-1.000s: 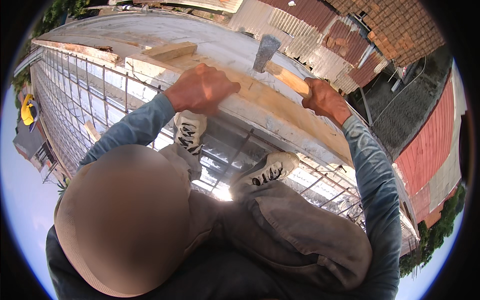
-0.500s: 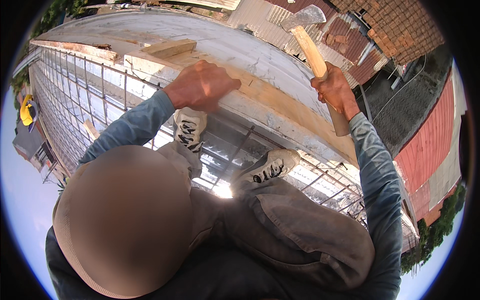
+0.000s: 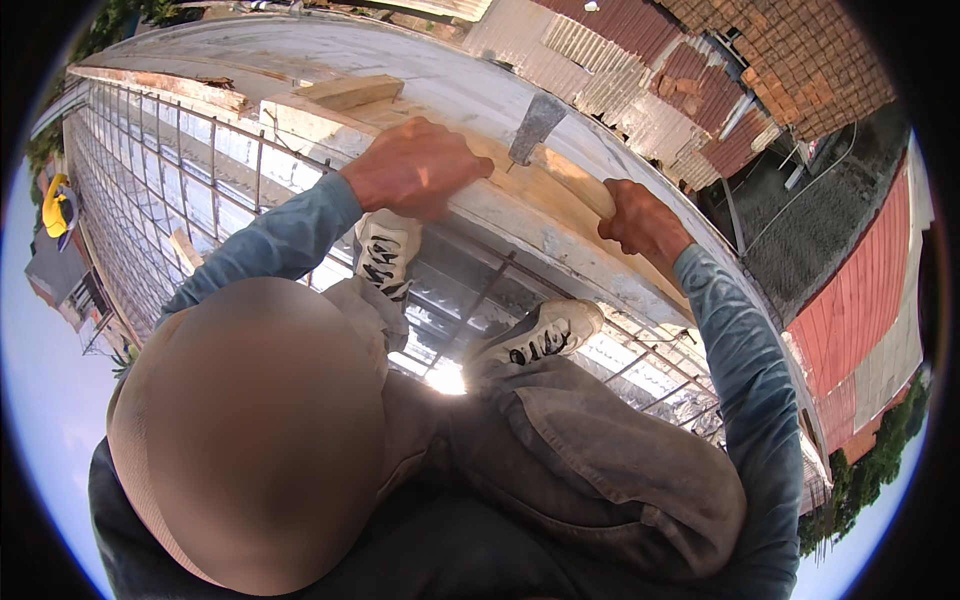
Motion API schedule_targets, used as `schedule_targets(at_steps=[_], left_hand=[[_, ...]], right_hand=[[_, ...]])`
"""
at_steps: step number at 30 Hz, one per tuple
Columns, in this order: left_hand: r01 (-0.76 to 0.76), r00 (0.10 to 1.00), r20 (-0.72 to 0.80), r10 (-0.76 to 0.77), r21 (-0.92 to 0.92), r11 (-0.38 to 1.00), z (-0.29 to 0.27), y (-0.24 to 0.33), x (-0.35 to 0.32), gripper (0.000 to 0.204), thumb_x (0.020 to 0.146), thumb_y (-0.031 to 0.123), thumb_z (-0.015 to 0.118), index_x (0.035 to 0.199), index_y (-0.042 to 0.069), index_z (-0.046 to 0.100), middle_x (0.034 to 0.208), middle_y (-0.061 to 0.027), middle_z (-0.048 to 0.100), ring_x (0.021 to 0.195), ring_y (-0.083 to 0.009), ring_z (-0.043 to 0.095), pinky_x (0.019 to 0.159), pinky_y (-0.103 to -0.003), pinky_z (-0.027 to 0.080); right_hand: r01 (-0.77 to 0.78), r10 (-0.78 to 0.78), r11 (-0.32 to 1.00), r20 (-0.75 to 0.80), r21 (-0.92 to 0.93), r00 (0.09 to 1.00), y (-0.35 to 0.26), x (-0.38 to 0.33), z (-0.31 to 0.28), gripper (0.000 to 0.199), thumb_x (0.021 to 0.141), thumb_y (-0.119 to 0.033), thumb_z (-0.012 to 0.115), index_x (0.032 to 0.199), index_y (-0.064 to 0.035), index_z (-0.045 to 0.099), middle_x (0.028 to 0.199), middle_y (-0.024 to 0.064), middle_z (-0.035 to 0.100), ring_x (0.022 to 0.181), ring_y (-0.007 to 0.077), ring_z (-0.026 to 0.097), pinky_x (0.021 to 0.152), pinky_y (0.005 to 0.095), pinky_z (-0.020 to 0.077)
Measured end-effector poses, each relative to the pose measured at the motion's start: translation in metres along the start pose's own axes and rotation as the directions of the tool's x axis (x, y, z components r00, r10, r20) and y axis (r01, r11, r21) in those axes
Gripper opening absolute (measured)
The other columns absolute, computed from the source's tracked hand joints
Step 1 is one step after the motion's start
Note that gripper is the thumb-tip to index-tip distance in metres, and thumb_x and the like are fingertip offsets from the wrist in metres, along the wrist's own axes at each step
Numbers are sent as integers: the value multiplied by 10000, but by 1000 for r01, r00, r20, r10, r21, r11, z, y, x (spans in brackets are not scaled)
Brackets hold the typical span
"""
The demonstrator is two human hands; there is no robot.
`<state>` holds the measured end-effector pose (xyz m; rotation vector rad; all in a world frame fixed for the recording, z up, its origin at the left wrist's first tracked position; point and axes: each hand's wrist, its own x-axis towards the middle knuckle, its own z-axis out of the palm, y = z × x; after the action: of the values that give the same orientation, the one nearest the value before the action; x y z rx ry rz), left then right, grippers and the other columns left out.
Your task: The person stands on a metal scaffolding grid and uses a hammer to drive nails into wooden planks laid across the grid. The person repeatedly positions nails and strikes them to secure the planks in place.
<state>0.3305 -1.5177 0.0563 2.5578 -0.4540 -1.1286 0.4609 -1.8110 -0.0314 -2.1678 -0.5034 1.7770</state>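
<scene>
A long wooden plank [image 3: 565,228] runs along the edge of the slab in front of me. My left hand [image 3: 418,168] is closed over its near edge, with the fingers mostly hidden underneath. My right hand [image 3: 640,220] grips the wooden handle of a hatchet [image 3: 540,125]. Its metal head is low over the plank, with the narrow end at a thin nail [image 3: 511,168] that stands up from the wood, a little right of my left hand. Whether head and nail touch, I cannot tell.
A short wood block [image 3: 352,92] sits on the plank's left part. Below and left spreads a steel bar grid [image 3: 190,165] over shiny sheeting. My shoes [image 3: 553,330] stand among the bars. Beyond the slab edge lie lower roofs [image 3: 640,75]. A yellow object [image 3: 55,205] shows far left.
My right hand has swung the hatchet down and to the left, from raised above the plank to the nail. My left hand stays at the same spot on the plank.
</scene>
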Motion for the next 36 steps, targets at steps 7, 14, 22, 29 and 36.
schedule_targets(at_steps=[7,14,22,29,36], left_hand=[[105,982,164,-96,-46,993,-15,10,6,582,749,192,908,1284,135,685,1056,-127,764,1066,-360,729,934,-541,546],[102,988,121,-98,-21,995,-4,5,5,458,780,173,841,1211,112,697,978,-139,758,997,-368,737,881,-520,566],[35,998,62,-34,-14,999,-4,1,10,510,754,177,888,1218,99,691,997,-137,760,1038,-362,734,902,-533,553],[55,995,89,-52,-28,998,-1,1,8,530,750,182,894,1235,112,693,1023,-130,761,1039,-358,735,899,-531,547],[69,992,105,-68,-7,998,-6,1,8,538,741,177,890,1237,110,693,1027,-134,759,1046,-361,730,903,-530,545]], right_hand=[[80,-41,981,-216,176,976,5,5,-25,332,862,-113,725,1128,60,627,745,143,687,523,218,677,544,360,561],[77,-75,990,25,-117,997,-19,5,-27,418,870,-122,722,1232,64,629,814,157,704,613,209,698,649,387,578],[59,-63,997,-80,-49,995,6,6,-6,437,874,-119,755,1250,64,630,817,170,717,518,248,670,544,394,563],[49,-31,990,-138,133,990,2,3,-42,393,858,-121,740,1195,57,645,780,162,711,533,229,680,521,376,558],[13,-9,995,41,-99,999,8,0,-23,344,850,-79,711,1158,64,655,750,137,674,532,185,656,545,364,550]])
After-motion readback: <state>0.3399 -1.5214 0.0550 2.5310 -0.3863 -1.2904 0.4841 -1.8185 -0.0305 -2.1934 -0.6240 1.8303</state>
